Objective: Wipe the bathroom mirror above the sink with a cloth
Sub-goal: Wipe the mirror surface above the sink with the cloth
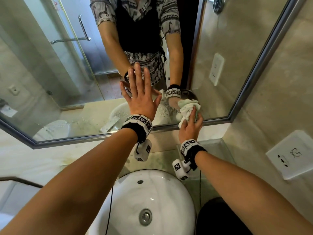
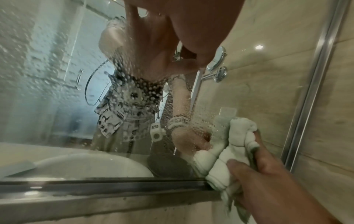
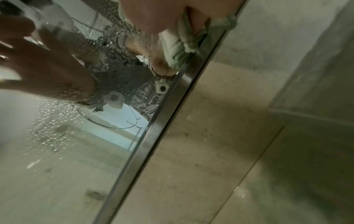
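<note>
The metal-framed mirror (image 1: 67, 73) hangs above the white sink (image 1: 169, 197), its lower glass (image 2: 57, 75) speckled with water drops. My left hand (image 1: 139, 89) lies flat on the glass near the bottom middle, fingers straight and spread, holding nothing. To its right, my right hand (image 1: 190, 128) grips a bunched white and pale green cloth (image 1: 186, 110) and presses it on the glass at the mirror's bottom right corner. In the left wrist view the cloth (image 2: 235, 144) overlaps the lower frame under my right hand (image 2: 268, 174). In the right wrist view the cloth (image 3: 184, 44) touches the frame (image 3: 162, 121).
The sink's drain (image 1: 145, 216) lies straight below my arms. A white socket plate (image 1: 294, 153) sits on the tiled right wall. A dark round object (image 1: 220, 217) stands right of the sink. Thin black cables hang from both wrist bands over the basin.
</note>
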Motion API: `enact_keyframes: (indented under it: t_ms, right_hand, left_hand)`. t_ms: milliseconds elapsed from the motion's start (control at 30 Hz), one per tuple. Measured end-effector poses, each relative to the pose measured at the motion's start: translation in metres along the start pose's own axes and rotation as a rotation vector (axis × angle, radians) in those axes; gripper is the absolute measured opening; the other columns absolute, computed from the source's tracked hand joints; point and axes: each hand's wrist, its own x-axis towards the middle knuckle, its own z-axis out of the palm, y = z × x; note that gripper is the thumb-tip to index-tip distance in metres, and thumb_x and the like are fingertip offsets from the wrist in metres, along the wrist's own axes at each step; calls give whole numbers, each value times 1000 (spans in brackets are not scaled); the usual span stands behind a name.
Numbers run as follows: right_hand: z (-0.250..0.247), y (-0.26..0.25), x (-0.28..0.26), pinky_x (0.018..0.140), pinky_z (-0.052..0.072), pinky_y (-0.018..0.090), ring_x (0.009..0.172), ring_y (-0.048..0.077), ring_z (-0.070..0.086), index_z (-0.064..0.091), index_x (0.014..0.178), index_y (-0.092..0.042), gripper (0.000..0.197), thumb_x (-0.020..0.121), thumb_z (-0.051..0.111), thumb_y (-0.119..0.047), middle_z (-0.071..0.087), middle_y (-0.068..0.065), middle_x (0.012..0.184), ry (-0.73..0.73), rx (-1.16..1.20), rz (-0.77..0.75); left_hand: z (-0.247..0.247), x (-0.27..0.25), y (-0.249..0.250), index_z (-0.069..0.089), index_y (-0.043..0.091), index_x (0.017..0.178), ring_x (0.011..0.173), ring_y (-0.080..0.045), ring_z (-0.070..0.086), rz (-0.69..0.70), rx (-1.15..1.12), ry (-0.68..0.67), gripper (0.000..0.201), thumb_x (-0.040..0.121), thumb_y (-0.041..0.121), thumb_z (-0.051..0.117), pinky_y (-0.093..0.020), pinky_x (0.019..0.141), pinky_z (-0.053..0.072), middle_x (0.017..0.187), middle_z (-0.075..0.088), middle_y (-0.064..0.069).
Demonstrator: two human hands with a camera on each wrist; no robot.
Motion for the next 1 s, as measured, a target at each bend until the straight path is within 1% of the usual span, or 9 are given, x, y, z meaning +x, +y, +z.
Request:
enact_keyframes:
  t_ms: [133, 233, 400, 533, 667, 733, 867, 933, 1000]
  right_hand:
    - [19, -26, -19, 108, 36, 37, 124, 36, 40, 22, 151, -20, 73, 87, 53, -4, 24, 17, 148, -47, 65, 157]
    - [26, -45, -31, 106, 36, 35, 124, 37, 41, 22, 151, -16, 72, 88, 54, -6, 24, 19, 148, -102, 107, 175]
    - [1, -49, -22, 96, 40, 27, 122, 29, 50, 38, 146, -18, 58, 92, 57, -13, 39, 10, 144, -162, 154, 204]
    - [-31, -54, 6, 95, 37, 25, 119, 28, 52, 54, 135, -19, 45, 91, 54, -7, 54, 8, 133, -16, 174, 197]
    - [-58, -61, 48, 97, 45, 41, 110, 34, 56, 60, 128, -14, 44, 86, 57, -5, 61, 13, 122, 222, 164, 86]
    - [-64, -68, 71, 100, 43, 32, 114, 33, 54, 55, 133, -14, 49, 85, 54, -2, 55, 15, 125, 259, 232, 87]
    - [-56, -79, 89, 105, 42, 31, 119, 21, 52, 48, 139, -21, 57, 87, 54, 0, 46, 9, 133, 222, 182, 56]
    - [-49, -79, 78, 100, 41, 13, 112, 3, 52, 53, 135, -21, 49, 90, 56, -1, 49, 0, 128, 234, 151, 38]
    - [-40, -79, 59, 96, 42, 10, 110, 6, 53, 57, 131, -22, 41, 92, 57, -7, 51, -2, 125, 158, 170, 4]
  left_hand:
    - [-10, -3, -17, 15, 14, 158, 151, -33, 7, 103, 47, -13, 90, 88, 60, 49, -60, 118, 10, 164, 9, -15]
    - [-19, -5, -34, 14, 13, 158, 152, -30, 7, 186, 66, -24, 88, 88, 51, 52, -61, 117, 14, 164, 8, -12]
    - [-25, -15, -63, 11, 12, 157, 151, -29, 0, 95, 23, -42, 98, 82, 47, 63, -60, 118, 10, 164, 4, -10]
    - [-26, -25, -74, 4, 9, 157, 151, -31, -2, -87, -70, -60, 102, 84, 56, 58, -59, 119, 8, 164, 0, -13]
    - [-27, -21, -79, 0, 7, 157, 151, -33, -2, -207, -123, -86, 106, 85, 68, 49, -60, 119, 9, 164, -3, -16]
    - [-25, -18, -83, 1, 6, 156, 151, -32, -3, -210, -147, -66, 106, 86, 69, 48, -60, 119, 9, 164, -3, -16]
    - [-17, -19, -94, -1, 6, 156, 152, -29, -3, -163, -141, -24, 104, 89, 72, 44, -58, 120, 9, 164, -4, -14]
    - [-13, -19, -98, -3, 7, 156, 152, -30, -3, -132, -116, -34, 105, 89, 73, 43, -59, 119, 10, 164, -4, -15]
    - [-8, -19, -100, -1, 6, 156, 151, -31, -2, -122, -103, -37, 107, 88, 74, 44, -59, 119, 10, 164, -3, -16]
